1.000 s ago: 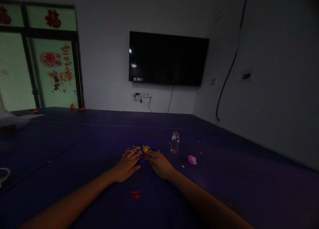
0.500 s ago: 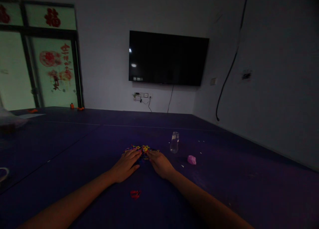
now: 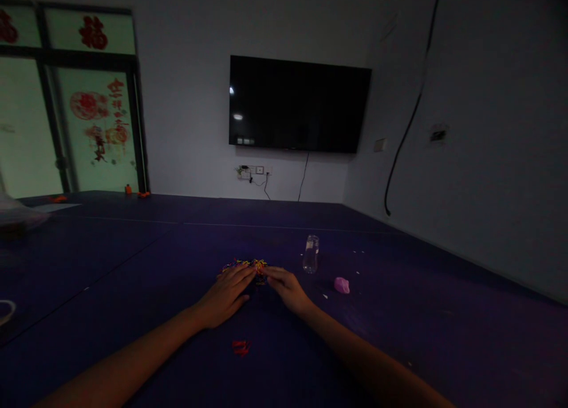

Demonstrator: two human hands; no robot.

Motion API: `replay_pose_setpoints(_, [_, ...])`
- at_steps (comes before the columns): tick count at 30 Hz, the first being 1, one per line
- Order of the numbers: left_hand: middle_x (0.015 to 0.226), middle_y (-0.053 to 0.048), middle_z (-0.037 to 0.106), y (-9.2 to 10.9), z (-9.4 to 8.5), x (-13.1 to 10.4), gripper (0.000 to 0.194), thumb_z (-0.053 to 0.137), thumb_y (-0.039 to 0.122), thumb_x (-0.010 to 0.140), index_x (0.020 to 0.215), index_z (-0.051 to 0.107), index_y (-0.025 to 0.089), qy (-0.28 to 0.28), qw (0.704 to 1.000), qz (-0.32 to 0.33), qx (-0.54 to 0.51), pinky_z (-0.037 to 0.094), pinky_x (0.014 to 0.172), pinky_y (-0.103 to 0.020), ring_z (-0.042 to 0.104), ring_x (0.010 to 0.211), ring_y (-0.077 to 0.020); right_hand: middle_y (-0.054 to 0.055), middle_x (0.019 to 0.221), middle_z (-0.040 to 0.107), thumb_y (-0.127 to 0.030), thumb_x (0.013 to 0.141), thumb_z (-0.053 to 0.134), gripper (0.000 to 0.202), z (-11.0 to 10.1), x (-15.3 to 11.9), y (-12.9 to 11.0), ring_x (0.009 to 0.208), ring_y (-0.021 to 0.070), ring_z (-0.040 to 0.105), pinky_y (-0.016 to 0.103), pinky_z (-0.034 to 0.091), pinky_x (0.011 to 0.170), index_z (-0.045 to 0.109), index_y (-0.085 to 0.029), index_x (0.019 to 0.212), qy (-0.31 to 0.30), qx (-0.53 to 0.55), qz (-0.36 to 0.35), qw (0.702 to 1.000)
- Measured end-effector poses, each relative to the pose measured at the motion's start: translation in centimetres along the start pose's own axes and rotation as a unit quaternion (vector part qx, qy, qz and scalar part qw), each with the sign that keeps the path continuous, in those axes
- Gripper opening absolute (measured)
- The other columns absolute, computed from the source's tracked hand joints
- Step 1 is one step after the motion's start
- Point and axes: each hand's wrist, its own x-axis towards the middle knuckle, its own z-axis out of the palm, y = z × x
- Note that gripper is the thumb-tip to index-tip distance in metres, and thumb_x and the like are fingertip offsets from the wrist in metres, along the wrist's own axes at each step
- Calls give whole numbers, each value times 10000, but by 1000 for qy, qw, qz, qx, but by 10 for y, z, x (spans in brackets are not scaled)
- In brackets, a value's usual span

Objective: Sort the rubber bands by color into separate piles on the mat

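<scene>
Stretching left to right on the surface (image 3: 151,278), well short of its far edge, the colourful pile (image 3: 260,265) lies ahead of narrow-set fingers; the left hand (image 3: 224,295) overlaps it, nearer than the right hand (image 3: 287,291). Any grip, I cannot tell.

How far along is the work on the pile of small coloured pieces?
Apparently partway. Done, it seems: a few red pieces lie apart, nearer the person. In hand: the left hand rests on the edge of the multicoloured pile, with the right hand beside it. Left, probably: the pile's mixed colours, not yet separated.
</scene>
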Motion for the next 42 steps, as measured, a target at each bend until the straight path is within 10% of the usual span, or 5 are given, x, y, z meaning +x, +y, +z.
replay_pose_setpoints(16, [1478,-22,354,4,-2,1,592,427,145,895,1445,239,255,0,992,104,71,204,1123,-476,214,1386,-241,27,651,669,-588,700,659,431,11,-2,2,616,153,579,262,452,599,732,-163,704,23,148,119,982])
replay_pose_setpoints(28, [1385,-75,482,5,-5,0,502,400,137,900,1393,344,217,40,988,144,29,341,1062,-437,382,1306,-225,30,614,657,-521,736,618,378,11,-1,-6,596,151,596,263,464,589,677,-162,633,43,166,139,975])
replay_pose_setpoints(34, [1106,-122,649,7,-5,-4,266,382,140,908,1075,589,148,147,979,139,1,488,868,-368,589,1037,-212,20,637,643,-264,739,564,149,14,-6,-30,606,133,580,233,433,575,639,-174,646,66,26,30,997])
replay_pose_setpoints(42, [830,-66,653,9,-8,-1,243,385,215,925,863,616,169,203,979,14,-1,497,768,-349,601,807,-187,22,683,631,-241,723,519,77,32,-23,-62,608,134,566,234,420,578,574,-188,709,-107,-125,-189,968])
